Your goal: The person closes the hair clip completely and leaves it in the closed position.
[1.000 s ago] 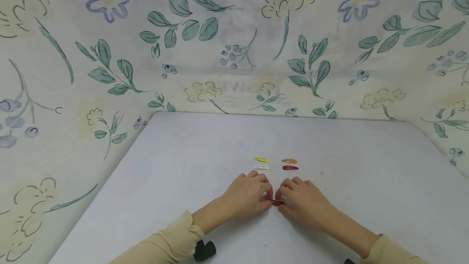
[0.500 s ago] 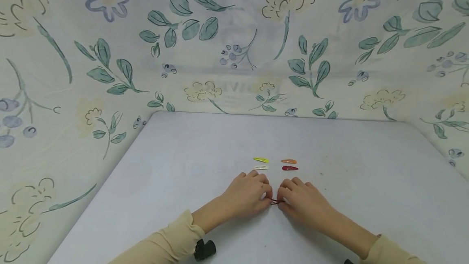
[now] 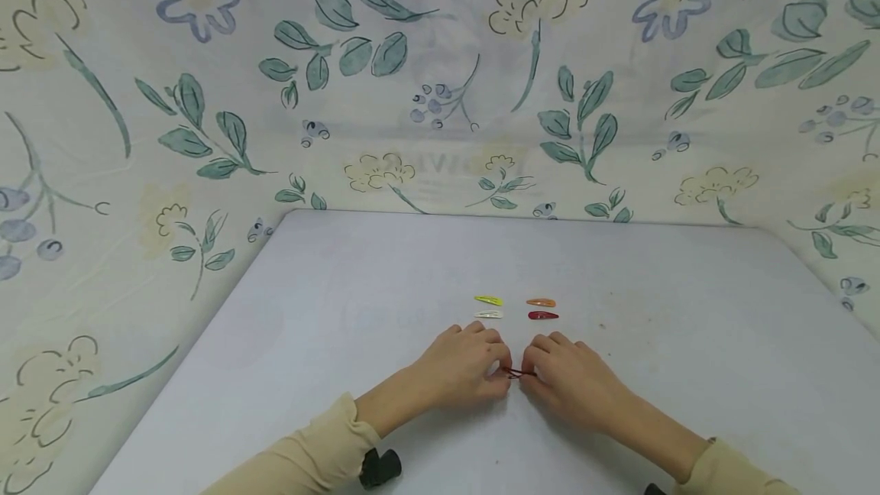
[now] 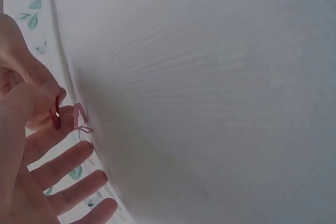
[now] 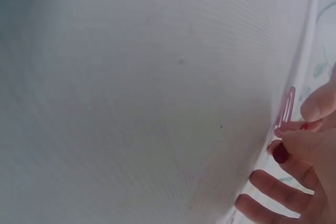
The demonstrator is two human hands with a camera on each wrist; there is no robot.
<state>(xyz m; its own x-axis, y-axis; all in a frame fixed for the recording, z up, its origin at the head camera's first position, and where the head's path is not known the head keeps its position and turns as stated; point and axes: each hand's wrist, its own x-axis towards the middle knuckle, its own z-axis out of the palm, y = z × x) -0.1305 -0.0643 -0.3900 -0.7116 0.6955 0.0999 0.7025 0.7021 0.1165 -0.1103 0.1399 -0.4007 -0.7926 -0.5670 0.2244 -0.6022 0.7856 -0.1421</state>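
Observation:
Between my hands, in the head view, a dark red snap hair clip (image 3: 516,373) stands with its two arms spread apart. My left hand (image 3: 464,365) pinches one end with thumb and index finger; in the left wrist view its other fingers are extended. From the other side, my right hand (image 3: 571,376) pinches the clip, whose rounded dark red end (image 5: 281,153) shows in the right wrist view. Close by the fingertips is a pink hair clip (image 4: 80,116); whether a hand holds it, I cannot tell.
Beyond my hands lie a yellow clip (image 3: 489,300), a white clip (image 3: 490,315), an orange clip (image 3: 541,302) and a red clip (image 3: 543,315) on the white table (image 3: 344,289). Flower-patterned cloth (image 3: 440,113) rises behind. A black object (image 3: 380,468) is by the left sleeve.
The clip's arms show more spread between my fingers than a second ago. My right hand has shifted slightly to the right; my left hand has hardly moved.

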